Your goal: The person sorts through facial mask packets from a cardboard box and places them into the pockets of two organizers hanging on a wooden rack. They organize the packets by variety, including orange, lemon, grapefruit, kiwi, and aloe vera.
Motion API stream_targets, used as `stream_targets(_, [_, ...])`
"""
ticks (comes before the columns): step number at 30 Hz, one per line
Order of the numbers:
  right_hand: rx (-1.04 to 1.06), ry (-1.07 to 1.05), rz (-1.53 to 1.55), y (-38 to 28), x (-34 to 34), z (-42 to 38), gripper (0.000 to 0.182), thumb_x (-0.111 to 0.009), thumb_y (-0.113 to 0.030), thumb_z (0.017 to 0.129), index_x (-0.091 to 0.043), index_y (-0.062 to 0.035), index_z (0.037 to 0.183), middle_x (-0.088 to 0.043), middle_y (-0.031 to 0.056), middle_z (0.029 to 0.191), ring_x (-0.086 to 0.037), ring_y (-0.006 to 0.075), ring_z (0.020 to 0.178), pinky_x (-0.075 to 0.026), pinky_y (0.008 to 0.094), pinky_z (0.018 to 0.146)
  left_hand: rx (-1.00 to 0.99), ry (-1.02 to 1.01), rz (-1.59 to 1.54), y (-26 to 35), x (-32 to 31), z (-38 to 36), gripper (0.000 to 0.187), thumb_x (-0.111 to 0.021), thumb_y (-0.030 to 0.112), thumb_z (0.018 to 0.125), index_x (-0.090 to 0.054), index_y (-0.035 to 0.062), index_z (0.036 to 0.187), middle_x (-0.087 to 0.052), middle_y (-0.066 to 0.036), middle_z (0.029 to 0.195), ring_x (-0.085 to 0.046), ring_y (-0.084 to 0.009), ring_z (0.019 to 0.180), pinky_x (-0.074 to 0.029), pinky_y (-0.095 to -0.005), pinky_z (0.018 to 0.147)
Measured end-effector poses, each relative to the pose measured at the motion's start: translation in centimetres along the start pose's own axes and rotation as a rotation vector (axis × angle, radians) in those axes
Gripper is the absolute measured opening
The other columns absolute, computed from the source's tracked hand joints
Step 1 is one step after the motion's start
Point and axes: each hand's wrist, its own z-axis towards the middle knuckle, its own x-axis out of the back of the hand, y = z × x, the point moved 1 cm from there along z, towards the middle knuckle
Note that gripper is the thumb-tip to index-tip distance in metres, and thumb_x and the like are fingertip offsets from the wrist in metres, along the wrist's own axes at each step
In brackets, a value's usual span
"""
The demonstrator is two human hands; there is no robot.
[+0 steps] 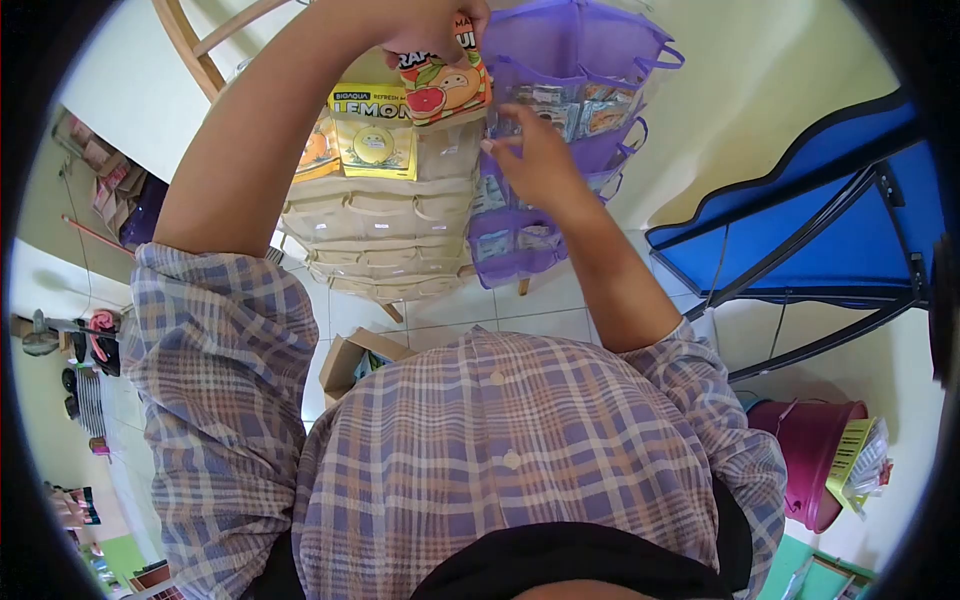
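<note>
My left hand (pixel 435 35) is closed on the top of an orange-red grapefruit packet (pixel 452 92) in front of a beige hanging organizer (pixel 380 215) with rows of pockets. Beside that packet, a yellow lemon packet (pixel 375 135) sits upright in a pocket, and an orange packet (pixel 318 152) is partly hidden by my left arm. My right hand (pixel 540 160) is open, thumb and index finger apart, with nothing visible in it. It is in front of a purple hanging organizer (pixel 525 40), whose clear pockets hold several small packets (pixel 605 110).
A blue folding table (pixel 800 210) with black legs leans at the right. Below it stands a magenta bucket (pixel 805 460) with a yellow packet (pixel 850 460) beside it. An open cardboard box (pixel 345 370) is on the tiled floor. A wooden frame (pixel 195 55) rises at upper left.
</note>
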Motion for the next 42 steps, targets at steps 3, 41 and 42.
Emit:
stream_targets(3, [0.027,0.162,0.087,0.2,-2.0,-0.3,0.035,-0.069,-0.014,0.083,-0.06,0.0011,0.113,-0.056,0.0267,0.118,-0.059,0.038,0.103,-0.045,0.0437,0.091,-0.089,0.121,0.113,-0.2,-0.3,-0.1,0.033,-0.076,0.022,0.076,-0.069,0.008,0.105,-0.069,-0.017,0.093,-0.068,-0.026,0.08,-0.055,-0.0369,0.068])
stream_targets(41, [-0.407,0.135,0.762,1.0,0.6,0.3,0.014,-0.061,-0.016,0.095,-0.061,-0.0078,0.106,-0.062,-0.0043,0.088,-0.053,0.0036,0.075,-0.041,0.021,0.055,-0.364,0.472,-0.053,-3.9,-6.0,0.7,0.028,-0.072,0.012,0.081,-0.068,0.0144,0.108,-0.07,-0.002,0.092,-0.065,-0.0173,0.073,-0.054,-0.0336,0.067])
stream_targets(42, [-0.371,0.167,0.77,1.3,0.5,0.4,0.013,-0.061,-0.015,0.095,-0.061,-0.0074,0.106,-0.063,-0.0032,0.09,-0.055,0.0042,0.077,-0.043,0.0218,0.059,-0.364,0.47,-0.055,-4.0,-6.6,1.0,0.028,-0.072,0.012,0.081,-0.068,0.0144,0.108,-0.07,-0.002,0.092,-0.065,-0.0173,0.073,-0.054,-0.0336,0.067])
